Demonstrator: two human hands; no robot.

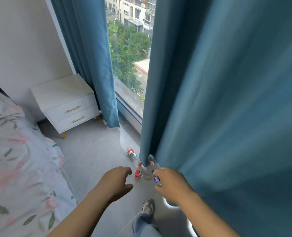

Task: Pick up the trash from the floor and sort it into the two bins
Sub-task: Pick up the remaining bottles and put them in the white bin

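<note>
Grey floor tiles (94,159) bear a grey shoe (147,206) nearest the viewer. Past it, the left hand (117,181) hangs with loosely curled fingers and holds nothing. The right hand (173,185) curls over a blue-labelled bottle (156,179); whether it grips is unclear. A short red-labelled bottle (137,173) lies between the hands, and a longer red-labelled bottle (132,153) lies by the teal curtain (227,100). Beyond stands a white nightstand (64,103).
</note>
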